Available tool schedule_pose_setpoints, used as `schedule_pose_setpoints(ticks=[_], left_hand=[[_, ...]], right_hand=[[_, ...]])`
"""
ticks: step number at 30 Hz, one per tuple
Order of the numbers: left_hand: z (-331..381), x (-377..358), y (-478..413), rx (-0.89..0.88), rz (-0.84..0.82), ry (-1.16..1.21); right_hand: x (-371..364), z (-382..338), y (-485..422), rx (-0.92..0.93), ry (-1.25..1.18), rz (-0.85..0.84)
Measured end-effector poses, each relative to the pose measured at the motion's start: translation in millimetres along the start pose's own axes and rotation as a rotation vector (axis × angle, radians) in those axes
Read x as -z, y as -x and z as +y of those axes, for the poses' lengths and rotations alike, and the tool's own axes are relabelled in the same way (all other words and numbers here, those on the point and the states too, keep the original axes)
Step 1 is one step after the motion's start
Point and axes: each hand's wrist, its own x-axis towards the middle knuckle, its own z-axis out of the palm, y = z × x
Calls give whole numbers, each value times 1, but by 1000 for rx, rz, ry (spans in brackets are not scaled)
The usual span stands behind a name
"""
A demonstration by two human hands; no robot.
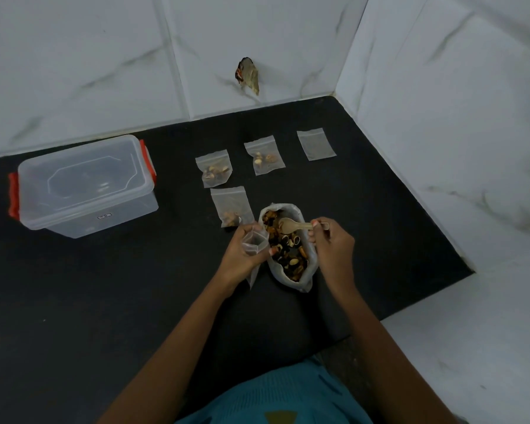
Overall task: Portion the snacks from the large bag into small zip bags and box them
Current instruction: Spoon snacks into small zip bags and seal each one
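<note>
The large bag (307, 278) of mixed snacks stands open on the black counter. My right hand (334, 246) grips a wooden spoon (291, 225) whose bowl lies over the snacks at the bag's far end. Just left of the bag, my left hand (242, 254) holds a small zip bag (254, 242) with its mouth held open. Three small zip bags with snacks inside lie flat behind: one (233, 206) near my left hand, one (214, 171) farther back, one (264, 155) to its right. An empty zip bag (316, 144) lies at the back right.
A clear plastic box (86, 186) with red clips and its lid on sits at the left of the counter (104, 301). White marble-patterned walls close off the back and right side. A hole with debris (248, 75) marks the back wall.
</note>
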Motion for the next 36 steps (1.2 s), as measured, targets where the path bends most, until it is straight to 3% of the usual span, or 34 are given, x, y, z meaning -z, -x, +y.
schedule_pose_setpoints(ticks=[10, 18, 24, 36], left_hand=[[-5, 0, -2, 6, -50, -17], [-6, 1, -2, 13, -69, -20], [-5, 1, -1, 25, -74, -17], [-5, 2, 2, 8, -76, -54]], right_hand=[[-9, 1, -1, -216, -142, 23], [-10, 2, 10, -177, -144, 11], [-7, 8, 7, -341, -346, 58], [11, 8, 11, -396, -432, 97]])
